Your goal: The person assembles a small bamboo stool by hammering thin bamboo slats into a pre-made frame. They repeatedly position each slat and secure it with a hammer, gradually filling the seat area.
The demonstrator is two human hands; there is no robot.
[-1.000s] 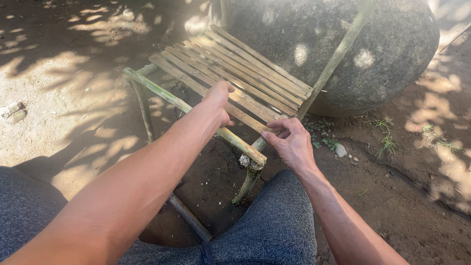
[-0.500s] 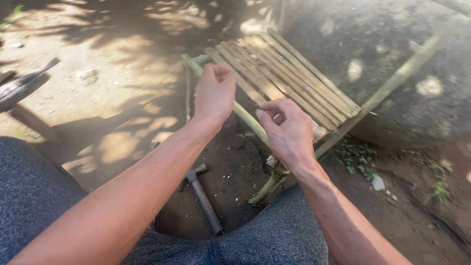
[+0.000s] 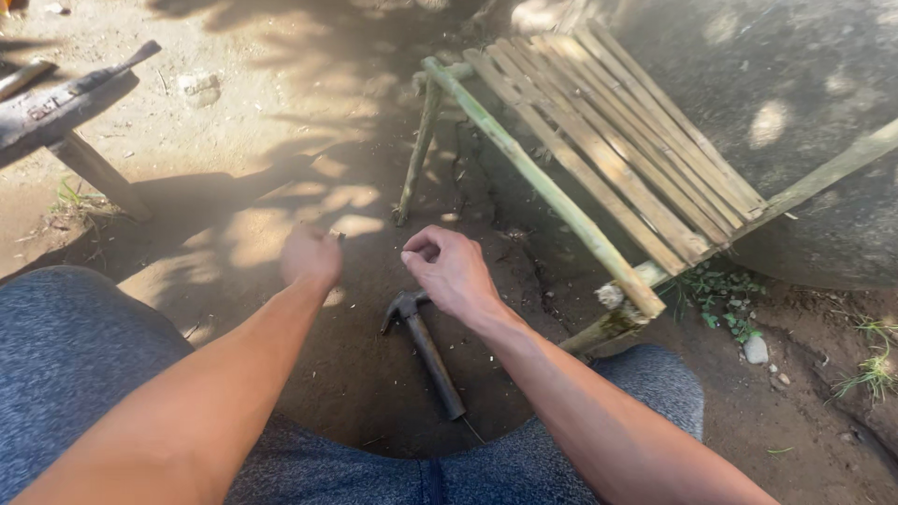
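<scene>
My right hand point(image 3: 453, 271) hovers above the hammer point(image 3: 423, 348) — fingertips pinched, gripping nothing visible; my left hand point(image 3: 311, 254) — curled, empty.

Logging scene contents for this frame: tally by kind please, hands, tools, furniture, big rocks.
Hands: 2, left hand and right hand
Hammer: 1
Bamboo bench: 1
Wooden bench: 1, only partly in view
Boulder: 1
Total: 6

Green-tan bamboo bench point(image 3: 599, 159), dark grey hammer point(image 3: 426, 351)
</scene>
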